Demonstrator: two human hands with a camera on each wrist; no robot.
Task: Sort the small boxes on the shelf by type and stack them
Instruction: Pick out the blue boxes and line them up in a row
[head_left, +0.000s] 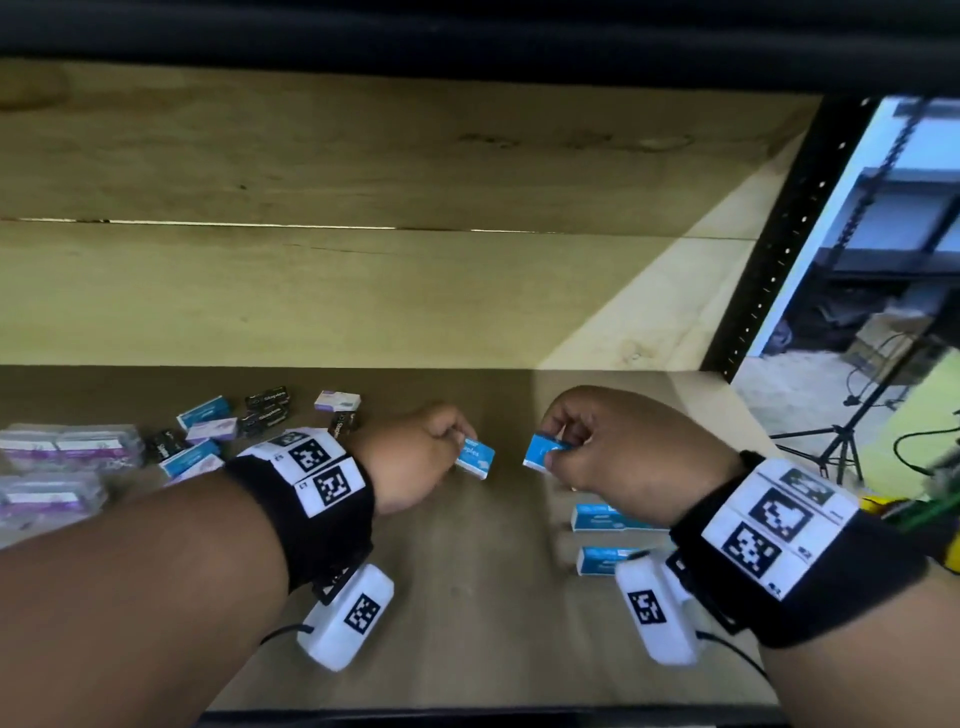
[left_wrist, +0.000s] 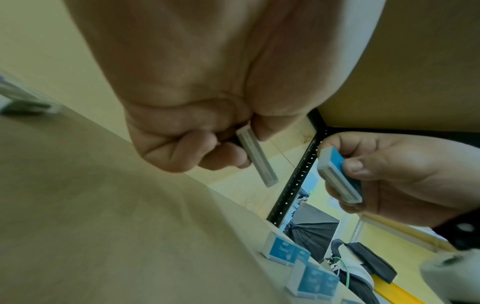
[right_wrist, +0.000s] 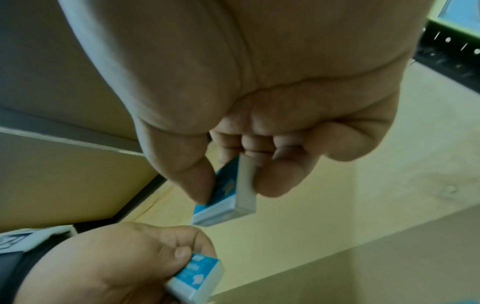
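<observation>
While each hand, left hand (head_left: 415, 457) and right hand (head_left: 597, 447), pinches a blue box (head_left: 475, 457), stacking beside the blue stack (head_left: 608, 519) likely follows.

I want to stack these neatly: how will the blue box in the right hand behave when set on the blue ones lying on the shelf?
The blue box looks stiff and flat-faced, so it should sit steady. The right hand pinches it easily, so probably light.

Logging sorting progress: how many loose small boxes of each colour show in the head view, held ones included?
Blue boxes: 6, one held in the left hand, one in the right hand.
Black boxes: 4.
Purple-and-white boxes: 2 clearly seen.
Total: 12, leaving out the blurred wrapped purple packs.
</observation>
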